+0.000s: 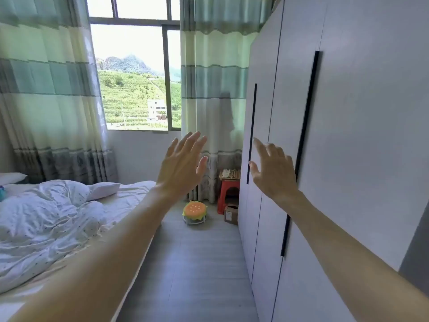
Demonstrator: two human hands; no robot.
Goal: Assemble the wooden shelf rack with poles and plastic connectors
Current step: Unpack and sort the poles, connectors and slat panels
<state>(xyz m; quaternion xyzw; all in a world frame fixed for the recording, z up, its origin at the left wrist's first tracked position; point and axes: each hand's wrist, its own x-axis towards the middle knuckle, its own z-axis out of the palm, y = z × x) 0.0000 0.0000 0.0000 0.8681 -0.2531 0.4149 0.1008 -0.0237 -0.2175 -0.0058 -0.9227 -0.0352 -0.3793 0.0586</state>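
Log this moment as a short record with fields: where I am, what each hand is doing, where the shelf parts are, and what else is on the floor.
place: bedroom, aisle between bed and white wardrobe
left hand: raised, fingers straight, holding nothing
right hand: raised, fingers spread, holding nothing
rack parts: wooden pieces piled on red plastic stool at the far end by the curtain
connectors: too small to tell
floor items: burger-shaped cushion, cardboard box beside the stool
assembly: not yet begun
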